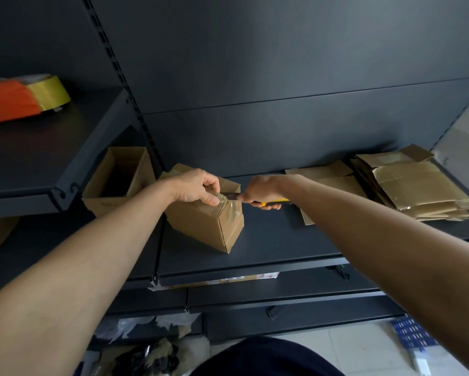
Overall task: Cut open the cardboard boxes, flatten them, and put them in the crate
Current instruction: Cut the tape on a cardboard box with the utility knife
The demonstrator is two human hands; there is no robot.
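Observation:
A small brown cardboard box [200, 226] sealed with clear tape stands on the dark shelf [268, 245] in the middle of the view. My left hand [198, 187] grips its top edge, thumb and fingers curled over the taped seam. My right hand [263, 191] holds a yellow utility knife [275, 202] just right of the box, its blade end at the box's top right edge near the tape. The tip itself is hard to make out.
An open empty box [119, 180] sits left of the upright. A pile of flattened boxes [415, 185] lies at the shelf's right end. A tape roll [50, 90] and an orange object [8, 100] rest on the upper left shelf. Scraps litter the floor below.

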